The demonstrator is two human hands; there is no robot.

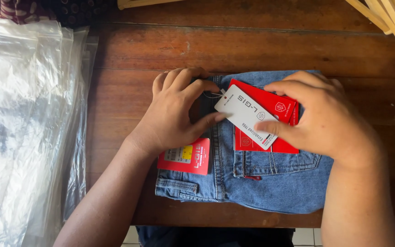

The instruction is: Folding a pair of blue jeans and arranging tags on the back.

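Observation:
A folded pair of blue jeans (257,183) lies on a dark wooden table (252,50). My left hand (174,110) pinches the near end of a white rectangular hang tag (245,116) and its thin string over the jeans. My right hand (321,114) holds the tag's other end between thumb and fingers. Under the white tag sit red cards (275,103) on the back pocket. A second red label with a yellow patch (186,155) lies on the jeans below my left wrist.
A stack of clear plastic bags (24,123) covers the left side of the table. Pale wooden slats (389,18) stick in at the top right corner. Patterned dark fabric (46,9) shows at the top left.

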